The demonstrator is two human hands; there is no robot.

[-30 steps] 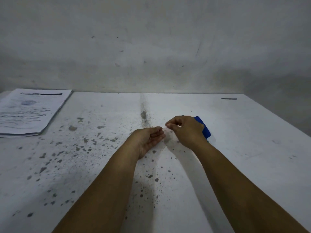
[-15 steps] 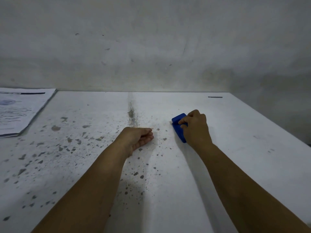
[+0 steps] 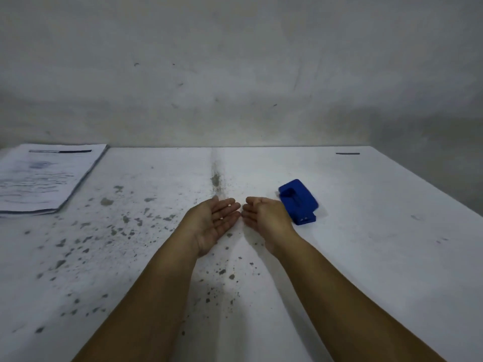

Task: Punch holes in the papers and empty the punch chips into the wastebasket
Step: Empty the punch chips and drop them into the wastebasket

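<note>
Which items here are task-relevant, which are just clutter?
Task-relevant:
- blue hole punch
- stack of papers
- small chips in the open left hand
- right hand, open, beside it

Not part of the job:
- dark marker line at the table's far edge
- grey chipped spots on the table

The print on the papers point(image 3: 39, 178) is too blurred to read.

- The hole punch point(image 3: 298, 202) is blue and lies on the white surface point(image 3: 379, 231), just right of the right hand, untouched, its long side running away from the viewer at a slight slant.
- The papers point(image 3: 41, 178) form a neat printed stack, flat at the far left edge of the surface, well apart from the punch.
- A few pale punch chips point(image 3: 221, 218) rest in the upturned left palm.
</note>
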